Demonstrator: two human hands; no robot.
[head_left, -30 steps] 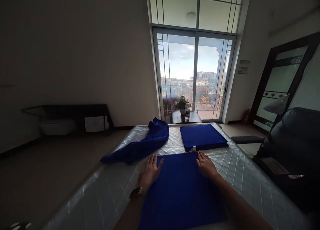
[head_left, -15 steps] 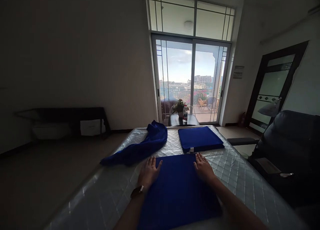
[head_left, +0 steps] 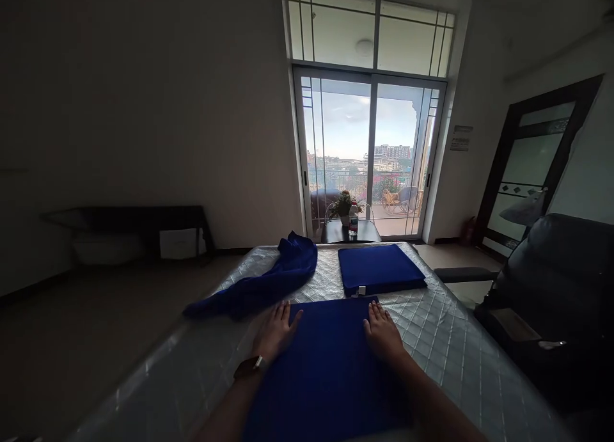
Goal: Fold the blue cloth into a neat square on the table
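A blue cloth [head_left: 330,365], spread smooth and flat in a rough rectangle, lies right in front of me. My left hand [head_left: 277,330] rests flat on its far left corner, fingers stretched out. On the far right corner lies my right hand [head_left: 384,332], palm down with fingers extended. Beyond it to the right sits a folded stack of blue cloth [head_left: 381,267] with a small white tag at its near edge. Another blue cloth [head_left: 268,285] lies crumpled to the far left. My left wrist wears a watch [head_left: 249,366].
Everything lies on a silvery quilted surface [head_left: 460,352]. Past its far edge stands a small dark table [head_left: 350,232] with a plant and a bottle [head_left: 354,219]. A dark armchair [head_left: 551,295] is at the right, a low dark bench [head_left: 139,228] at the left.
The view has shifted slightly, so the cloths and hands appear a little further left. Both hands stay flat on the blue cloth's far corners.
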